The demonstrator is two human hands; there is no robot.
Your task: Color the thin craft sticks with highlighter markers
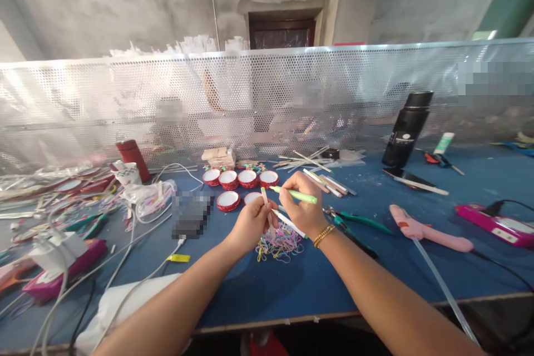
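A person's right hand (304,211) grips a green marker (303,197), its tip near, perhaps touching, a slim pale stick (264,195) pinched in the left hand (251,223) above tangled pastel cords (281,246) on a blue counter (237,300).

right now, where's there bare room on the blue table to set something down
Free: the blue table between the string pile and its near edge, between the forearms; also the patch bordered by sticks, bottle and green pliers. Crowded: the left end, around the chargers and red flask, and the middle, where red dishes stand beyond the left hand.
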